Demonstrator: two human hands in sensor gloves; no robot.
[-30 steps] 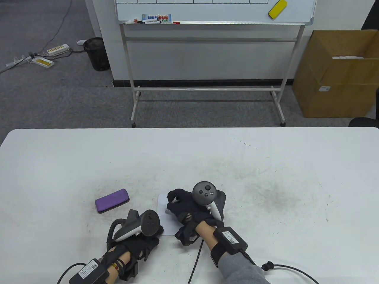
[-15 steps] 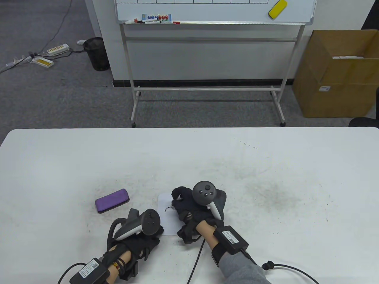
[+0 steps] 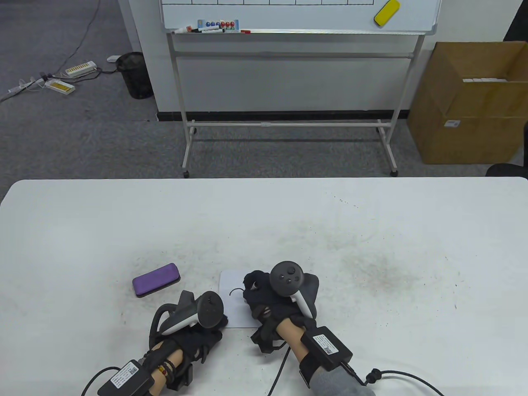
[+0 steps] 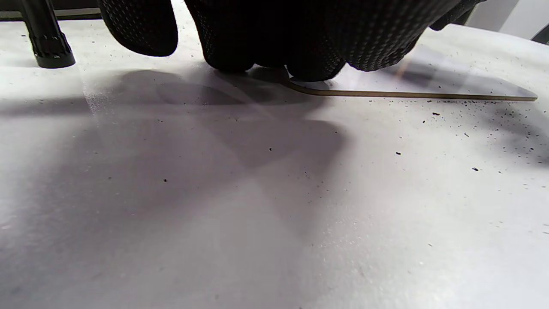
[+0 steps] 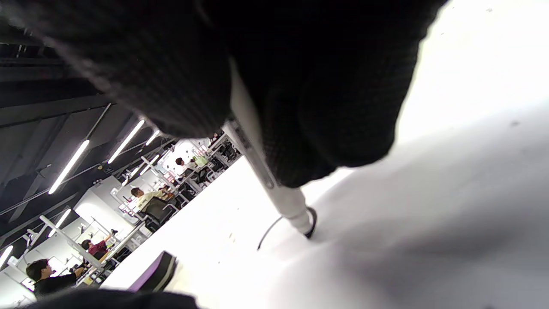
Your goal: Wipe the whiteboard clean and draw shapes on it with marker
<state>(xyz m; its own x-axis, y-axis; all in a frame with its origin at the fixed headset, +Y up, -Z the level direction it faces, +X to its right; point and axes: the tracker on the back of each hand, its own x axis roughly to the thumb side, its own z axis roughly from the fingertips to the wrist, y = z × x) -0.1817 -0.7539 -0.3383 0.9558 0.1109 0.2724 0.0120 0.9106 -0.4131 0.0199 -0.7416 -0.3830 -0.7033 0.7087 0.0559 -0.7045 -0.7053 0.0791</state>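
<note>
A small white whiteboard (image 3: 231,305) lies flat on the table near its front edge. My right hand (image 3: 258,291) rests on the board's right part and grips a white marker (image 5: 261,167), whose tip touches the board (image 5: 386,240). A short black curved line (image 3: 235,291) shows just left of that hand. My left hand (image 3: 216,326) presses its fingers (image 4: 274,43) down on the board's near left corner (image 4: 429,81). A purple eraser (image 3: 156,279) lies left of the board, apart from both hands, and shows again in the right wrist view (image 5: 154,270).
The white table (image 3: 371,231) has dark smudges in its middle. A cable (image 3: 396,373) trails from my right wrist. Behind the table stand a large whiteboard on a frame (image 3: 288,123), a cardboard box (image 3: 470,103) and a black bin (image 3: 134,74).
My right hand has shifted slightly right and toward me with the marker, and a black curved line has appeared on the small board. The left hand has stayed still.
</note>
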